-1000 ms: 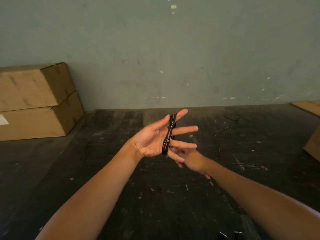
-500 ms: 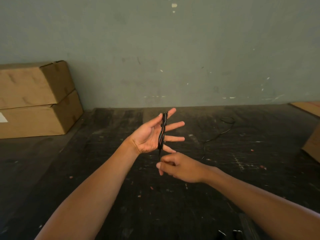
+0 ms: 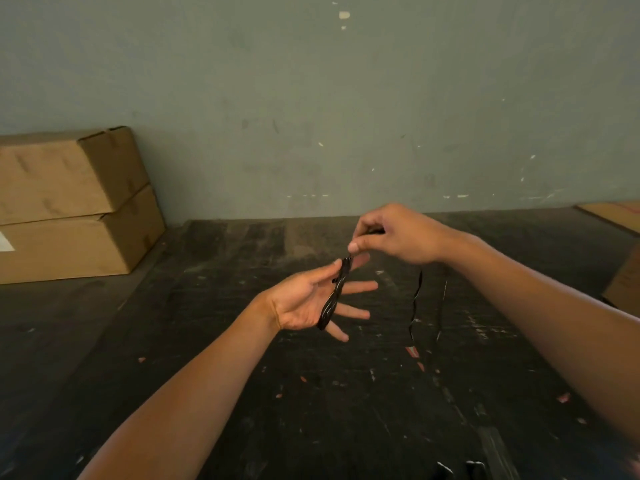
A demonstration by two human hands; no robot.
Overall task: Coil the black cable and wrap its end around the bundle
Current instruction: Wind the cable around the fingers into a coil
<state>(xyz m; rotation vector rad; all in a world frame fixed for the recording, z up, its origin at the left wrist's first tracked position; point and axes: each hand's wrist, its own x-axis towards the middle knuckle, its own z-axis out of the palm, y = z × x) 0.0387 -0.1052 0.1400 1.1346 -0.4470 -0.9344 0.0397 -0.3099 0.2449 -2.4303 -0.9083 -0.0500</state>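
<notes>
Left hand [image 3: 304, 303] splayed — right hand [image 3: 394, 233] pinched

Worktop [image 3: 242, 393]: dark, scuffed wood, planks running toward the wall, flecked with pale and reddish specks. Landmark = stacked cardboard boxes [image 3: 69, 206], two high, at the far-left corner against the wall, lower box sitting directly on the surface. Directly opposite them, at the far-right edge, a flat cardboard sheet [image 3: 613, 216] and, nearer than it, part of another cardboard box [image 3: 627, 285], cut off by the frame. Diagonally across from the stack, at the near edge, two small dark objects [image 3: 460, 469], too cropped to identify.
</notes>
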